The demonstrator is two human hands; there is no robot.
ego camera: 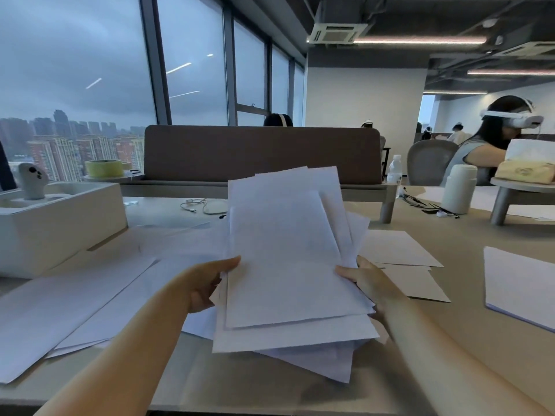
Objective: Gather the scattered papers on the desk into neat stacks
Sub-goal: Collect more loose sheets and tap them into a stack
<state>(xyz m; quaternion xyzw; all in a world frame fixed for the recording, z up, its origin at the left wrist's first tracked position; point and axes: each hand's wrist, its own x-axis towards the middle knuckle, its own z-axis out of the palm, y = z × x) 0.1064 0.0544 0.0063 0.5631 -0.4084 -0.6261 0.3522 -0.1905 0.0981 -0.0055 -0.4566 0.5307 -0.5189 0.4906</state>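
Left hand: reaches in from the lower left and grips the left edge of the bundle of papers; thumb lies on the front sheet, fingers tucked behind and mostly hidden.
Right hand: grips the bundle's right edge in the same way, thumb on the front and fingers behind the sheets.
Bundle of papers: held up between both hands, above the surface; the white sheets are uneven, fanned at the top right, with corners sticking out at the bottom.
Loose sheets: lie flat and overlapping on the surface to the left, below the bundle.
Brown sheets: two or so lie flat just right of the right hand.
Squared stack: white paper at the far right edge, well apart from the bundle.
White box: at far left, with a pale controller standing on it.
Tape roll: yellow-green, behind the box.
Divider: brown panel across the back of the surface.
White bottle: upright at the right, near a clear water bottle.
Neighbour: a person wearing a white headset sits at far right.
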